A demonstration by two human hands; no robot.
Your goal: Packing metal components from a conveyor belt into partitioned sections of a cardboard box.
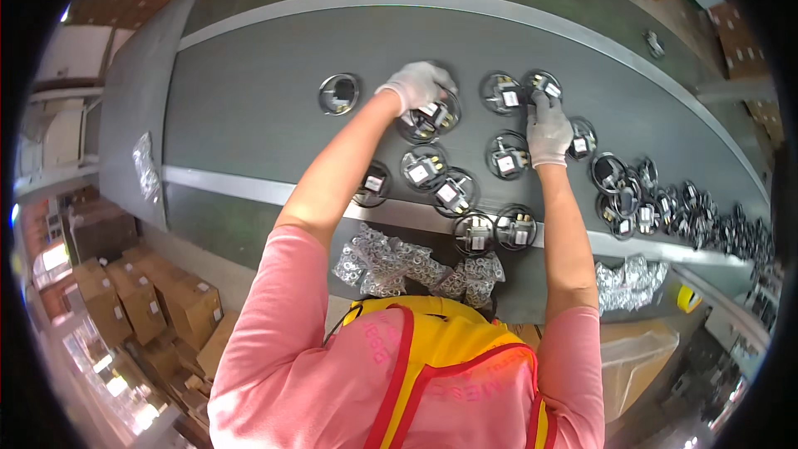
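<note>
Cardboard boxes are crowding the floor at lower left, and past the heap of small silvery packets [416, 264] on the near edge, the grey worktop [249, 108] is carrying coiled-wire parts with small white-labelled bodies around centre frame. Both gloved hands are reaching out: the left hand [418, 83] is closing over one coiled part [432, 119] just beneath it, while the right hand [547, 129] is pinching another coiled part [542, 83] at its fingertips, upper centre. Judging from this, each grip should be taking the solid body, keeping neighbouring loops untangled.
</note>
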